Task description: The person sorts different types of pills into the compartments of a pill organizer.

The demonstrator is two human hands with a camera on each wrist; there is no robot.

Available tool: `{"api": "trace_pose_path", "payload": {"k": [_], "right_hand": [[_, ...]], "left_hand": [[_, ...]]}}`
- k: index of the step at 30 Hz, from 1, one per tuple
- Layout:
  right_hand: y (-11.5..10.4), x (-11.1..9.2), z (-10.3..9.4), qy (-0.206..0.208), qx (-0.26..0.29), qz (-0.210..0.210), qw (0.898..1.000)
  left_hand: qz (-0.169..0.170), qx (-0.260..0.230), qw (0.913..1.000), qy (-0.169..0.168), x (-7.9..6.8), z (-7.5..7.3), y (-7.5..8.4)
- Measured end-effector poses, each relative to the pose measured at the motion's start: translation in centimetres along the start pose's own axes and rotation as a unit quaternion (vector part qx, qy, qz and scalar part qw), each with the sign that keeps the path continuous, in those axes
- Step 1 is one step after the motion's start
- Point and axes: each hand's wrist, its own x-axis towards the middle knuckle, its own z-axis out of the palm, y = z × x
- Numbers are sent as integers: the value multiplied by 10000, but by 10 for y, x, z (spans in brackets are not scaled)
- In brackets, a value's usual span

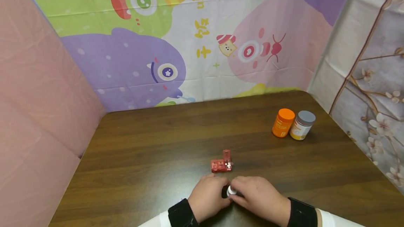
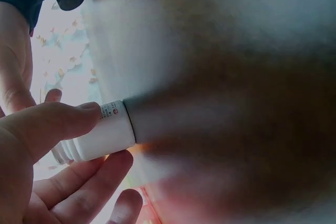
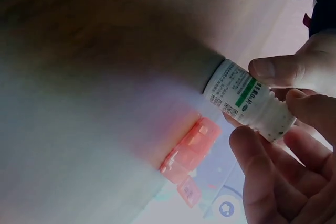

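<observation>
A small white pill bottle (image 3: 236, 90) with a green-striped label stands upright on the table between my two hands. My left hand (image 1: 209, 193) grips its body, with the thumb along the label side. Around the white cap (image 1: 231, 190) at its top, my right hand (image 1: 260, 197) has its thumb and fingers curled. Part of the bottle is hidden by fingers in the head view. Just beyond the hands lies a red translucent pill box (image 1: 218, 165); one lid (image 1: 226, 154) is raised, and white pills (image 1: 228, 165) show in that compartment.
At the table's right rear, an orange bottle (image 1: 283, 123) and a grey-lidded white jar (image 1: 302, 125) stand side by side. Behind the brown table (image 1: 151, 143) hangs a cartoon-printed cloth (image 1: 205, 76); further cloths hang on both sides.
</observation>
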Motion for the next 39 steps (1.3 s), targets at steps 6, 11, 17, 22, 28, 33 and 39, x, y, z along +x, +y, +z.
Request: {"api": "trace_pose_path", "payload": {"k": [6,11,17,22,28,33,39], "right_hand": [[0,1,-1,-302,141,65,9994],[1,-1,-3,-471,90,21,9988],[2,1,0,-515,104,151,9985],[2,2,4,-559,122,297,9979],[5,-1,-1,-461,29,308,9985],[11,-1,-8,-670,-137,-395,9969],[14,2,-9,-1009,-70,-587,9931]], "left_hand": [[16,-3,10000,-22,1,0,0],[28,-72,10000,38,1,-1,0],[51,-49,10000,69,1,-1,0],[62,-141,9999,34,1,0,-1],[101,-74,9999,12,1,2,-3],[60,-50,9999,-104,1,0,-3],[134,-23,9999,-104,2,-2,-2]]}}
